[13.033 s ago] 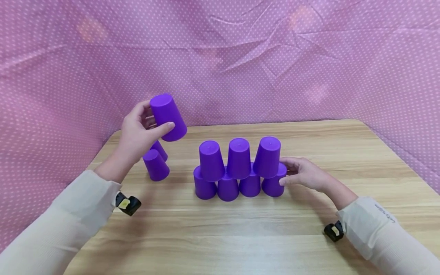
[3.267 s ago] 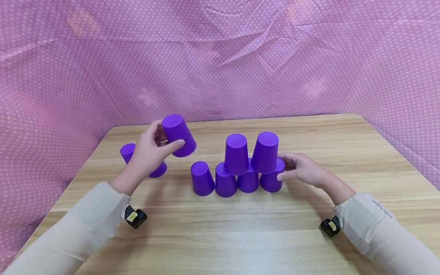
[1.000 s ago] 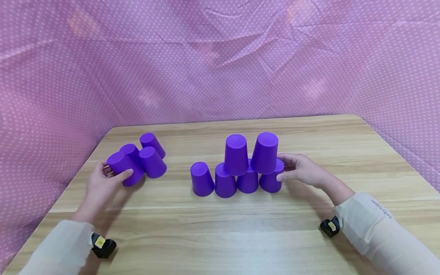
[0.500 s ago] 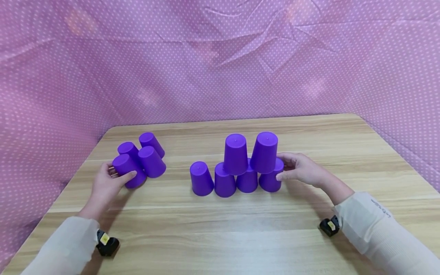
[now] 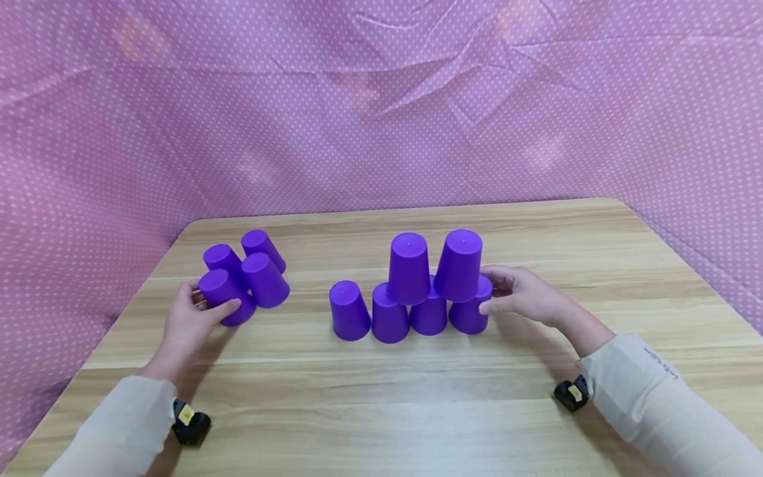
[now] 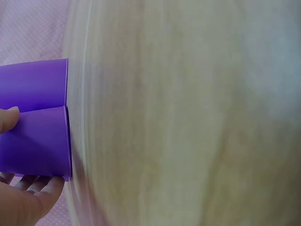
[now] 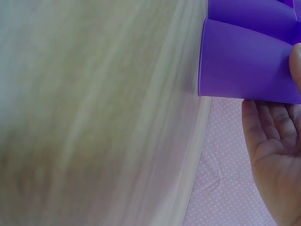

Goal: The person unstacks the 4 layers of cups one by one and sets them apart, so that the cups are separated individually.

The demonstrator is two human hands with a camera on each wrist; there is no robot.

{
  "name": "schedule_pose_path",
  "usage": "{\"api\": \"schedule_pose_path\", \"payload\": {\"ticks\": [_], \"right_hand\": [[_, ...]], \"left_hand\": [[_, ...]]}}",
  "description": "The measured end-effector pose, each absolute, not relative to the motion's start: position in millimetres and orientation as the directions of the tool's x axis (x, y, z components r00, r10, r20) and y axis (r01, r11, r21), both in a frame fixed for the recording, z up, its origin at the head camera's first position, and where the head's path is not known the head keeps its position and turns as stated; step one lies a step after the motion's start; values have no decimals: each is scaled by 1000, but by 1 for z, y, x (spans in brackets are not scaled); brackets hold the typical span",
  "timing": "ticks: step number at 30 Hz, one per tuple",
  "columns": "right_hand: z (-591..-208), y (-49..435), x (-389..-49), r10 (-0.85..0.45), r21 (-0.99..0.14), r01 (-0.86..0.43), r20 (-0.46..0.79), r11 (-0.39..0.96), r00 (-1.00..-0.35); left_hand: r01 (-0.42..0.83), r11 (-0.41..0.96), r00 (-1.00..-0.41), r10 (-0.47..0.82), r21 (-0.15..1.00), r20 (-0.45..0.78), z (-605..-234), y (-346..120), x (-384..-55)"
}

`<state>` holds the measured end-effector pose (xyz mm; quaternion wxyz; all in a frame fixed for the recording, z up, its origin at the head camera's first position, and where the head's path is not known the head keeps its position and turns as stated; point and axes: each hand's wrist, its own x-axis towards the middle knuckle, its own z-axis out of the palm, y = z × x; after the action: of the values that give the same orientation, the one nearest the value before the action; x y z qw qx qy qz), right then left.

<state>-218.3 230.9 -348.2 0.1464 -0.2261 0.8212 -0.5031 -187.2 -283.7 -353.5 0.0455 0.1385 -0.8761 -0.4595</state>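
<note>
All the cups are purple and upside down. At the left of the head view, my left hand point(image 5: 186, 326) grips a purple cup point(image 5: 226, 295) between thumb and fingers. Its rim is at the tabletop, tight against the other cups of a small cluster, one of them point(image 5: 265, 281) to its right. The left wrist view has this cup point(image 6: 35, 141) with the thumb over its side and fingers beneath. My right hand point(image 5: 527, 297) holds the rightmost lower cup point(image 5: 467, 317) of a row. Two cups, one of them point(image 5: 408, 268) nearer the middle, stand on that row.
The row's leftmost cup point(image 5: 349, 311) carries nothing on top. Bare wood of the table point(image 5: 381, 404) lies in front of the cups. A pink dotted cloth point(image 5: 381, 132) hangs behind and at both sides. Each wrist bears a small black camera point(image 5: 191, 424).
The upper row's left cup has left the stack. My left hand has since carried a cup to the left cluster, lowered it and shifted it slightly right. The right hand has stayed put.
</note>
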Motion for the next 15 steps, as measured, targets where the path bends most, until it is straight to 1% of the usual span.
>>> {"api": "schedule_pose_path", "payload": {"ticks": [7, 15], "right_hand": [[-348, 231, -219, -524, -894, -227, -10, 386, -852], [-348, 231, -219, -520, -893, -228, -7, 387, -854]], "left_hand": [[-181, 495, -954, -298, 850, -30, -354, -283, -186], [-77, 445, -933, -348, 892, 93, -342, -283, -186]]}}
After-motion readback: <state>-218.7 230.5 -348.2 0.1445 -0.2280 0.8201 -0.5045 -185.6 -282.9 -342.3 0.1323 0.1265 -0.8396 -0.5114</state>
